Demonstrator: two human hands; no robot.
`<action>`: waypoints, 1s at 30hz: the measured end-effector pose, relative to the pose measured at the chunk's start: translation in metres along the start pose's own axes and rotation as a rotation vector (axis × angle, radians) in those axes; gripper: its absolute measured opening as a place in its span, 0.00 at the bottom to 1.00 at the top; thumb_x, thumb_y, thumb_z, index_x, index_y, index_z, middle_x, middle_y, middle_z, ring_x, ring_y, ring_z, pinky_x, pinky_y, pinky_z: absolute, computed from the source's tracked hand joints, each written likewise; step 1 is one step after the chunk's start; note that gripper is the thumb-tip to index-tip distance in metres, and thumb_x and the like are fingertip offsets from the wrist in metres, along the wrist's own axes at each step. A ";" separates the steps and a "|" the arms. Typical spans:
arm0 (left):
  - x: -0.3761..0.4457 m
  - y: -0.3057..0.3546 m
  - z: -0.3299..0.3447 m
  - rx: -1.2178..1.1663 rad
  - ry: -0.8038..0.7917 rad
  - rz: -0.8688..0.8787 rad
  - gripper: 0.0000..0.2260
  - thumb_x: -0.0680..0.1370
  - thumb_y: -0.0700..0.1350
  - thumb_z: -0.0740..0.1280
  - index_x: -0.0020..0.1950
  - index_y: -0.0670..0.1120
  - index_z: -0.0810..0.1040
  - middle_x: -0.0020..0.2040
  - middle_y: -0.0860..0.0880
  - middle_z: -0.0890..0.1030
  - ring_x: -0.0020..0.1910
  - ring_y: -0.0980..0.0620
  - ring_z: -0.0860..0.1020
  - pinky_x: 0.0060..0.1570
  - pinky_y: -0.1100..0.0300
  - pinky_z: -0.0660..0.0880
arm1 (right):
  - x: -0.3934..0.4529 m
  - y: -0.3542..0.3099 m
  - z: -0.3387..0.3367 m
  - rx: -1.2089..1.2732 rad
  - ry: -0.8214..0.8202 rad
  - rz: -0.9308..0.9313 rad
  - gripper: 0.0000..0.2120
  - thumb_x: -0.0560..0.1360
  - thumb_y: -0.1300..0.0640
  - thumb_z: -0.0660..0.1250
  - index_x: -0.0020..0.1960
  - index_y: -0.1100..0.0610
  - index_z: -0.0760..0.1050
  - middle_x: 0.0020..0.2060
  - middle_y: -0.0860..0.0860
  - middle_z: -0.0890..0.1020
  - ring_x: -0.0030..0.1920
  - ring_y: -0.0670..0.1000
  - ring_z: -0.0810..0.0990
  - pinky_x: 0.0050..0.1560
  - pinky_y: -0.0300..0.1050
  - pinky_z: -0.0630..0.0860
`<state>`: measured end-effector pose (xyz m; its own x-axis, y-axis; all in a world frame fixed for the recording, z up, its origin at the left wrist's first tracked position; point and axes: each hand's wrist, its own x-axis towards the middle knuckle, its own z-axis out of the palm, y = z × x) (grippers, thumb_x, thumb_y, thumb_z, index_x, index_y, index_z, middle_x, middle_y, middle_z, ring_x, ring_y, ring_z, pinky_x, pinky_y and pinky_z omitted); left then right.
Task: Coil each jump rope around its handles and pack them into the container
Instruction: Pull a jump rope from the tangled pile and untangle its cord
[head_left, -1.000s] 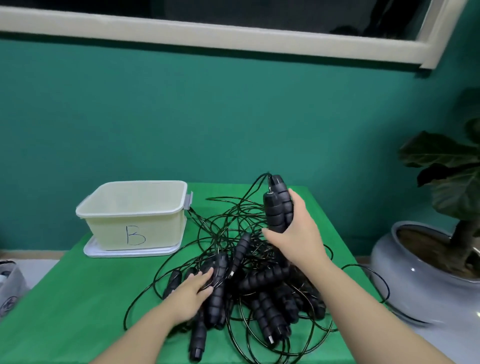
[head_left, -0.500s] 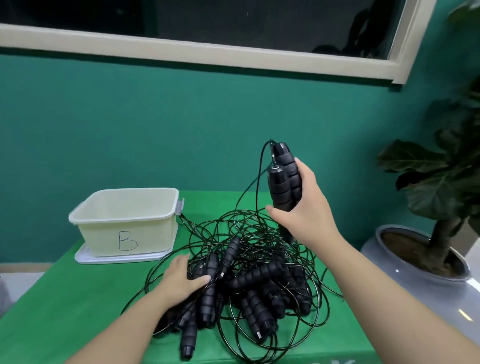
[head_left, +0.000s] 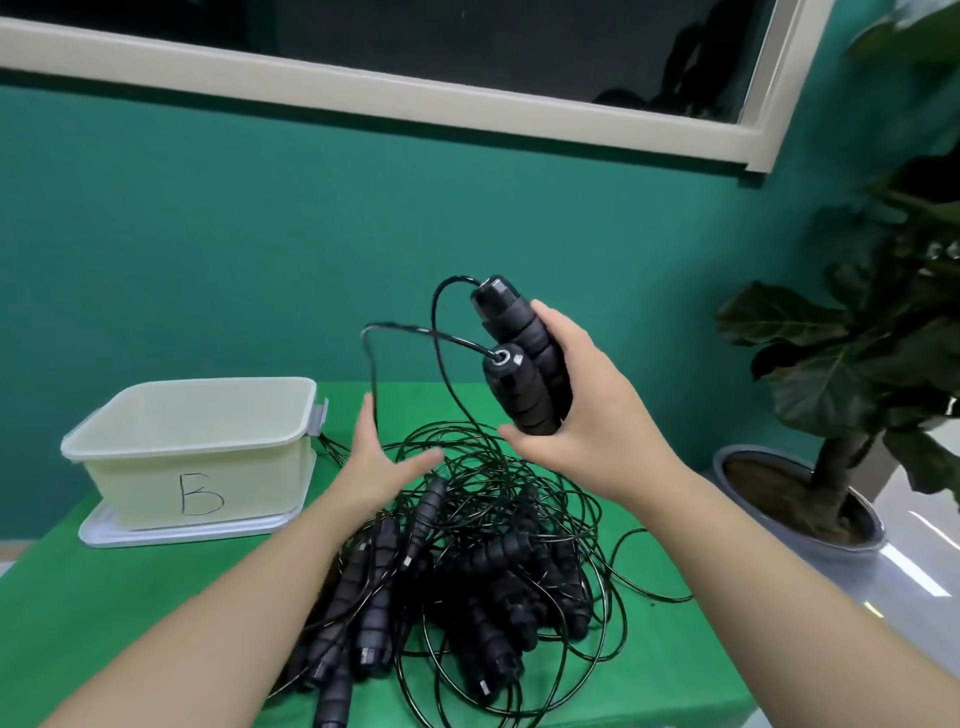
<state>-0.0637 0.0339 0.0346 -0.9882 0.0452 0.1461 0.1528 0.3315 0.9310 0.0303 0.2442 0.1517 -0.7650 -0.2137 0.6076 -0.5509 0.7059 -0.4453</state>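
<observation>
Right hand (head_left: 587, 415) is closed around a pair of handles (head_left: 522, 364), held up at about 1 o'clock from the pile (head_left: 467, 571), well above the surface (head_left: 130, 623). Both cords (head_left: 441, 332) run off the handle tops and drop down into the tangle.

Left hand (head_left: 374, 462) is open, fingers (head_left: 366, 415) spread, holding nothing. It sits just beside the nearer cord; can't tell if it's touching it, that part is motion-blurred.

Container (head_left: 192, 447), marked B, is at 10 o'clock from the pile, looks empty, standing on its lid (head_left: 156, 535).

Risks, as I judge them:
- The held rope's cord is threaded through other loops. Pulling up hard would likely tighten knots or drag the whole pile with it.
- Some loops hang near the surface edge at 4 o'clock. A tug could pull handles off the side.
- Coiling before the cord is freed would wrap a neighbour's cord in too.
</observation>
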 end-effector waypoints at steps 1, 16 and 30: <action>0.002 0.017 0.000 -0.025 0.005 0.053 0.57 0.62 0.61 0.75 0.77 0.55 0.38 0.78 0.52 0.48 0.76 0.54 0.52 0.72 0.54 0.52 | 0.001 0.001 0.002 0.003 -0.032 0.005 0.46 0.64 0.55 0.77 0.75 0.47 0.57 0.60 0.33 0.71 0.62 0.41 0.71 0.62 0.32 0.67; 0.017 0.097 -0.072 0.047 0.541 0.242 0.09 0.78 0.39 0.62 0.54 0.49 0.78 0.38 0.52 0.79 0.32 0.54 0.77 0.26 0.66 0.68 | -0.015 0.017 0.024 -0.265 -0.131 0.352 0.24 0.67 0.52 0.68 0.60 0.47 0.63 0.47 0.48 0.80 0.45 0.57 0.78 0.43 0.47 0.74; -0.019 -0.050 -0.044 0.407 -0.110 -0.457 0.32 0.80 0.64 0.48 0.72 0.41 0.64 0.29 0.51 0.66 0.23 0.54 0.67 0.28 0.62 0.72 | -0.018 0.027 0.048 -0.115 -0.108 0.602 0.21 0.68 0.48 0.71 0.54 0.51 0.64 0.40 0.43 0.75 0.43 0.54 0.77 0.41 0.46 0.71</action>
<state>-0.0522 -0.0249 0.0000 -0.9514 -0.0963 -0.2926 -0.2789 0.6724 0.6857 0.0134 0.2345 0.0975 -0.9631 0.1814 0.1990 0.0225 0.7905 -0.6120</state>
